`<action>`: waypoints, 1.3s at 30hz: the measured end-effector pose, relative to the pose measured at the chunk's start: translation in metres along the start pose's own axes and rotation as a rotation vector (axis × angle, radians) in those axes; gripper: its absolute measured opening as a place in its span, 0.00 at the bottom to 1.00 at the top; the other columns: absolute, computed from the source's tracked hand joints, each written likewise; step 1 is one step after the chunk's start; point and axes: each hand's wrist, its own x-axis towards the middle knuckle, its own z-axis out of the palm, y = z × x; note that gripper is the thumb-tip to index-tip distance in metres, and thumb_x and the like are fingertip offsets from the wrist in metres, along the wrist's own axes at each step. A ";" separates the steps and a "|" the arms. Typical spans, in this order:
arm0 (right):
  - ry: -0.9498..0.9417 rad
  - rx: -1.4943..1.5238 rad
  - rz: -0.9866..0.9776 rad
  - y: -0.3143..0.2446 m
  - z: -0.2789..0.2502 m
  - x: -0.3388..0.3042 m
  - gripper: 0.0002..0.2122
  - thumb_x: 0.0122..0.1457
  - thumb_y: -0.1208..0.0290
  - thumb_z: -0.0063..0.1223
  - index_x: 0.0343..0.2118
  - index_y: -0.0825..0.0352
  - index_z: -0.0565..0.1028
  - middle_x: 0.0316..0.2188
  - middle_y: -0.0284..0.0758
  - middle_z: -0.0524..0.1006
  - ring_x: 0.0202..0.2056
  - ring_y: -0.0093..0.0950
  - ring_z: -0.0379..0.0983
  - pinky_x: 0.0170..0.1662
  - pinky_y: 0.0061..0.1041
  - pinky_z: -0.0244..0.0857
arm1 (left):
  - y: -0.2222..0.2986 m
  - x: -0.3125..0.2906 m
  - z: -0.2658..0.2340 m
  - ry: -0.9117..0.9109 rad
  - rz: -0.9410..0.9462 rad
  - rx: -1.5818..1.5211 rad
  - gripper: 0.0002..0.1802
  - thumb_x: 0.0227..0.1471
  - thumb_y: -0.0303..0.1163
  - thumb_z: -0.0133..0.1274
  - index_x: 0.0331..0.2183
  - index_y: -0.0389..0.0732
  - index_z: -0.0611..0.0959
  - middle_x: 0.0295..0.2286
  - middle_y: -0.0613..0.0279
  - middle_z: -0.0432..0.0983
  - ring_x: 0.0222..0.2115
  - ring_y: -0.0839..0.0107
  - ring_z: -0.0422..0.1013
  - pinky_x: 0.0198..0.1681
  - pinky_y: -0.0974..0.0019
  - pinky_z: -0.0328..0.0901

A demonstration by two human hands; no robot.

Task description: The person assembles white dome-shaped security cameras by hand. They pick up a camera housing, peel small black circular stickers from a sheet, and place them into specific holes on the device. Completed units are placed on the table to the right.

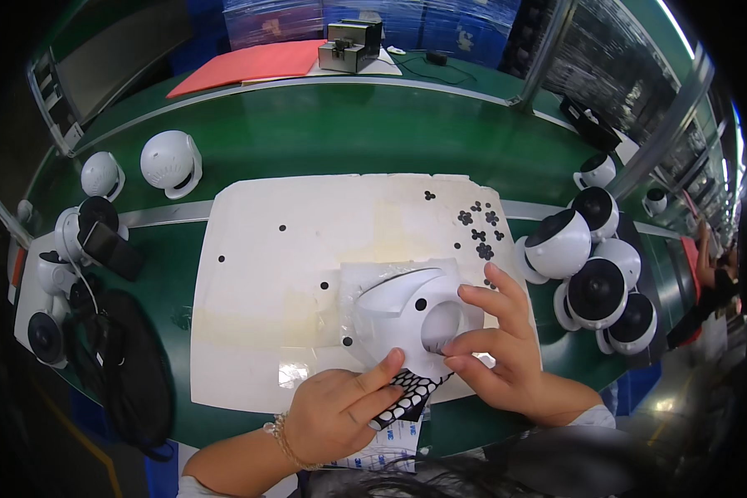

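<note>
A white camera-like housing lies tilted on a translucent sheet on the white board, its round opening toward my right hand. A black round dot sits on the housing beside that opening. My left hand is closed on a black sheet of white round stickers, with a fingertip against the housing's lower edge. At the opening, my right hand has its thumb and a finger close together in a pinch, another finger raised apart. Whatever sits between those fingertips is too small to make out.
The white board carries scattered black dots and small black clusters. Several white cameras crowd its right side; others stand at the left. A black pouch with cables lies left. A metal box stands on the back shelf.
</note>
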 end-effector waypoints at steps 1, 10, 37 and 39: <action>0.012 0.087 0.017 0.001 0.002 -0.005 0.04 0.45 0.72 0.54 0.27 0.60 0.74 0.48 0.38 0.64 0.55 0.43 0.48 0.55 0.38 0.38 | 0.000 0.000 0.002 0.009 0.000 -0.007 0.19 0.24 0.21 0.56 0.29 0.39 0.78 0.47 0.52 0.64 0.18 0.67 0.67 0.22 0.69 0.62; -0.104 0.175 0.059 -0.001 0.010 -0.005 0.02 0.47 0.73 0.52 0.25 0.62 0.74 0.49 0.39 0.62 0.56 0.44 0.43 0.56 0.37 0.37 | -0.003 0.000 0.003 0.035 0.006 -0.024 0.18 0.24 0.22 0.56 0.27 0.39 0.78 0.47 0.50 0.64 0.18 0.66 0.68 0.21 0.68 0.62; 0.110 0.012 -0.028 0.007 0.006 -0.032 0.05 0.45 0.72 0.54 0.27 0.61 0.73 0.47 0.36 0.65 0.52 0.42 0.52 0.52 0.37 0.45 | 0.000 0.003 0.011 0.152 -0.024 -0.029 0.13 0.23 0.22 0.56 0.23 0.37 0.78 0.44 0.52 0.68 0.15 0.70 0.67 0.19 0.71 0.62; 0.078 0.079 0.144 0.011 0.000 -0.028 0.04 0.48 0.71 0.51 0.28 0.63 0.72 0.49 0.41 0.62 0.54 0.44 0.50 0.54 0.38 0.43 | 0.001 0.004 0.011 0.159 -0.020 -0.022 0.13 0.23 0.22 0.56 0.22 0.37 0.78 0.44 0.52 0.68 0.15 0.70 0.67 0.19 0.71 0.62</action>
